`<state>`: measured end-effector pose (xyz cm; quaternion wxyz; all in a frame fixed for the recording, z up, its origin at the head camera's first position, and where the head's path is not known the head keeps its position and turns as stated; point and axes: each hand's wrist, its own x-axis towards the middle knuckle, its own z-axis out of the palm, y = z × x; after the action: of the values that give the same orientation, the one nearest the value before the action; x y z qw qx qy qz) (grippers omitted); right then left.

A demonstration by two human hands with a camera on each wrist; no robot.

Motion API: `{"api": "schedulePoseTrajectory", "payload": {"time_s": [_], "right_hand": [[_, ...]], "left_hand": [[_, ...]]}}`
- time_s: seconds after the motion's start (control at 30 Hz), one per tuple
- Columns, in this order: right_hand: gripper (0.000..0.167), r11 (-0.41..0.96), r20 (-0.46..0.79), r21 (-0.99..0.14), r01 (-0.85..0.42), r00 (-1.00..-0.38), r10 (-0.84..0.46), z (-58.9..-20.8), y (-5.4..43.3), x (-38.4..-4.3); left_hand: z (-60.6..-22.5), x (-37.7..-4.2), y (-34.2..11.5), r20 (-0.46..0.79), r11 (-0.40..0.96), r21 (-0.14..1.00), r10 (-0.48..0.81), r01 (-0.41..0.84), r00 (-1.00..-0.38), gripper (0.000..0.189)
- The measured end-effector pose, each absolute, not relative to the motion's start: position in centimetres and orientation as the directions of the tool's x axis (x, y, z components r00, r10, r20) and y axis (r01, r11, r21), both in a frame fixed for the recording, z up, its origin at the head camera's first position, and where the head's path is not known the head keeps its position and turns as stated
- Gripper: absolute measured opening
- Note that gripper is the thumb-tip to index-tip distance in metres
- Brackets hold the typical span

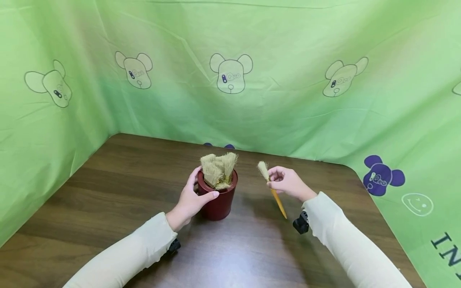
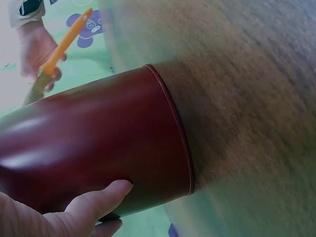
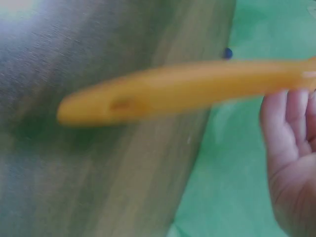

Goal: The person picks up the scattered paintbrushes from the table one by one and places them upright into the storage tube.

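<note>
A dark red cylindrical holder [image 1: 217, 206] stands upright on the table, with several pale-bristled brushes [image 1: 212, 171] in it, bristles up. Round its left side, thumb in front, my left hand [image 1: 191, 201] grips it; the left wrist view shows the thumb against the smooth red wall [image 2: 113, 133]. To the right of the holder, my right hand [image 1: 288, 183] pinches a brush [image 1: 278, 201] near the base of its bristles. That brush is tilted, bristles up, its orange handle [image 3: 177, 89] pointing down. The handles inside the holder are hidden.
The brown wooden table [image 1: 108, 200] spreads around the holder. Behind it and at both sides hangs a green cloth [image 1: 281, 112] printed with bear heads. A small black device [image 1: 301, 223] sits at the right wrist.
</note>
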<state>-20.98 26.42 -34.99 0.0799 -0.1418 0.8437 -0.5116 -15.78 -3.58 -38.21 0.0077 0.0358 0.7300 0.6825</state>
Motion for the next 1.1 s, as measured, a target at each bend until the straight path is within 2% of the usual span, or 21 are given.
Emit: {"api": "schedulePoseTrajectory", "payload": {"time_s": [0.17,0.47,0.8,0.93,1.1], "right_hand": [[0.032,0.356,0.026,-0.919,-0.168,-0.928,-0.371,-33.3,26.3,-21.0],[0.031,0.354,0.06,-0.914,-0.199,-0.929,-0.366,-29.6,25.2,-21.1],[0.029,0.356,0.084,-0.906,-0.23,-0.921,-0.38,-27.6,23.2,-21.7],[0.018,0.173,0.102,-0.97,-0.168,-0.936,-0.337,-27.1,22.3,-21.5],[0.021,-0.155,0.139,-0.983,-0.104,-0.962,-0.235,-26.7,21.2,-21.2]], "left_hand": [[-38.2,-15.8,-3.5,0.046,0.071,0.996,0.062,0.051,-0.997,0.088],[-38.2,-15.9,-3.6,0.045,0.069,0.996,0.064,0.049,-0.997,0.088],[-38.2,-15.9,-3.6,0.046,0.07,0.996,0.063,0.051,-0.997,0.087],[-38.1,-16.0,-3.7,0.041,0.066,0.997,0.068,0.045,-0.997,0.087],[-38.1,-16.0,-3.8,0.037,0.061,0.997,0.072,0.041,-0.997,0.087]]}}
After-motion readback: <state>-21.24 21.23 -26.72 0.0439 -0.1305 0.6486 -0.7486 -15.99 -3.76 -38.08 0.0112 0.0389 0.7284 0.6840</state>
